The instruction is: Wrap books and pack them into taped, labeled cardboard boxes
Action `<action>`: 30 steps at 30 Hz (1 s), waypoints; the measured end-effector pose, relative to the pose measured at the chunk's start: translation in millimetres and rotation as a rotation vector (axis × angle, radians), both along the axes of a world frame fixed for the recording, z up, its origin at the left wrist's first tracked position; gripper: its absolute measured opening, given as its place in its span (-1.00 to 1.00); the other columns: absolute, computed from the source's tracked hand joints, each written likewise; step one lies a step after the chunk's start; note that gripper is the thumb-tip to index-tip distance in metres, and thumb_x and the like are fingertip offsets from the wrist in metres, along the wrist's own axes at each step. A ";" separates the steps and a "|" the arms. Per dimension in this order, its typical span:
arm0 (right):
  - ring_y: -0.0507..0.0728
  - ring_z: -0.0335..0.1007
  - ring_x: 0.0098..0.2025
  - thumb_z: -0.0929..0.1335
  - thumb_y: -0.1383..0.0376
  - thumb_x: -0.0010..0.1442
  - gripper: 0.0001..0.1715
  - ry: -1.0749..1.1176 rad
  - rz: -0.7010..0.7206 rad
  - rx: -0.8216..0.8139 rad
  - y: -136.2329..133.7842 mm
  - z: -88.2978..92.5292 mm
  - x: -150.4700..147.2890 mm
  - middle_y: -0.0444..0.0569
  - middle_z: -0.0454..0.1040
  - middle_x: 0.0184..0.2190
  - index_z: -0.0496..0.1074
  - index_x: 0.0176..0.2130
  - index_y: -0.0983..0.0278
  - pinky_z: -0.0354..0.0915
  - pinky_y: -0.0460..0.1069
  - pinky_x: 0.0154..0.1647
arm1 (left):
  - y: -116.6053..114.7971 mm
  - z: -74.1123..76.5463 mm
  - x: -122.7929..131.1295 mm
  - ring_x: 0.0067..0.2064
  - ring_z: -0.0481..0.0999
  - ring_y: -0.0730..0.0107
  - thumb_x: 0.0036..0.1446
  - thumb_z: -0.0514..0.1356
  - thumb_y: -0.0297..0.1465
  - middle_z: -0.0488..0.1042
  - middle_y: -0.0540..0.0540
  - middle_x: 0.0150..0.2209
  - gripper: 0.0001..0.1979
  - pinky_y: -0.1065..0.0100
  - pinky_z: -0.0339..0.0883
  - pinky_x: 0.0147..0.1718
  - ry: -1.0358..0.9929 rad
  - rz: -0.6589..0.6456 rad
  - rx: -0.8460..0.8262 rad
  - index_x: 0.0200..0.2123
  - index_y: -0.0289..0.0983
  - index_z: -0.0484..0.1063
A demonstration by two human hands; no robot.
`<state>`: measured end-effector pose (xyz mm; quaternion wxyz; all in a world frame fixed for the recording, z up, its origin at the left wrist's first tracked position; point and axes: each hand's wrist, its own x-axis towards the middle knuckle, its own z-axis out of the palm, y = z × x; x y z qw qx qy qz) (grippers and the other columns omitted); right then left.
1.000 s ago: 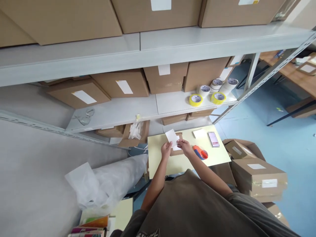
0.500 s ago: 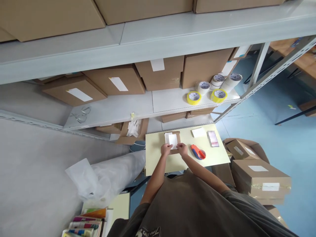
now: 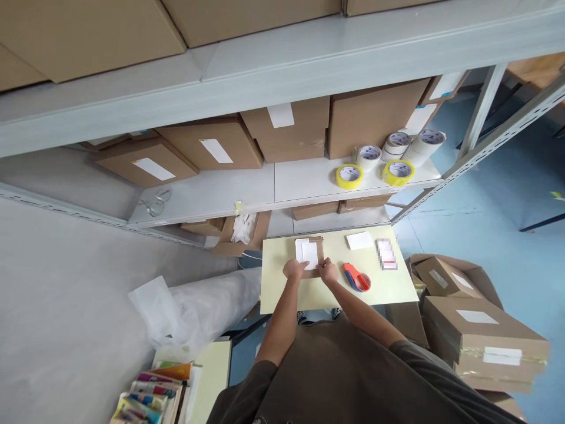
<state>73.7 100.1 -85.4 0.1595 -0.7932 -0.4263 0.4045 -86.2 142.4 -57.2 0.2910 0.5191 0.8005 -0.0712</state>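
A small white paper label (image 3: pixel 310 253) lies over a flat brown cardboard box (image 3: pixel 319 246) on the pale yellow table (image 3: pixel 276 294). Another white patch (image 3: pixel 299 249) shows under the label's left side. My left hand (image 3: pixel 293 268) has its fingers closed, the thumb pressing the label's lower left corner. With a pinch, my right hand (image 3: pixel 328 271) holds the lower right corner; its fingertips also meet the box's right edge. Right of that hand rests a red and blue tape dispenser (image 3: pixel 354 275). A stack of white labels (image 3: pixel 359 240) and a blurred-out flat item (image 3: pixel 386 254) sit farther right.
A grey shelf (image 3: pixel 212 191) with cartons (image 3: pixel 286 132) and several tape rolls (image 3: pixel 349 176) rises behind the table. Large cartons (image 3: pixel 498 335) stand on the floor at right. At left are a translucent wrap roll (image 3: pixel 216 297) and coloured packets (image 3: pixel 154 388) on a lower surface.
The view has shifted slightly. The label sits slightly lower against the box, and my right fingertips have come nearer the box's right edge. Both hands stay at the label's lower corners.
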 end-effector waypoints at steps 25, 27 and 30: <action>0.31 0.52 0.14 0.38 0.14 0.22 -0.59 0.078 0.104 0.351 -30.9 3.5 -60.0 0.09 0.64 0.03 0.62 0.01 0.18 0.37 0.13 0.21 | 6.9 -56.8 -110.1 0.61 -0.30 -0.11 0.11 0.42 -0.11 -0.06 -0.26 0.60 -0.05 -0.04 -0.24 0.53 -0.792 -0.112 0.180 0.50 -0.20 0.22; 0.34 0.47 0.21 0.36 0.10 0.25 -0.49 0.034 0.110 0.419 -28.3 3.0 -74.7 0.16 0.61 0.10 0.59 0.10 0.24 0.35 0.16 0.26 | 0.5 -52.4 -134.1 0.60 -0.15 -0.11 0.11 0.42 -0.07 0.08 -0.29 0.56 -0.10 -0.01 -0.22 0.53 -0.830 0.078 0.216 0.46 -0.22 0.30; 0.35 0.48 0.21 0.34 0.08 0.26 -0.39 -0.015 0.067 0.381 -25.5 -3.2 -95.0 0.23 0.56 0.17 0.51 0.21 0.29 0.38 0.17 0.20 | -19.5 -51.5 -149.5 0.55 0.10 -0.07 0.15 0.38 -0.01 0.18 -0.32 0.52 -0.05 0.01 -0.08 0.52 -0.953 0.223 0.280 0.50 -0.23 0.22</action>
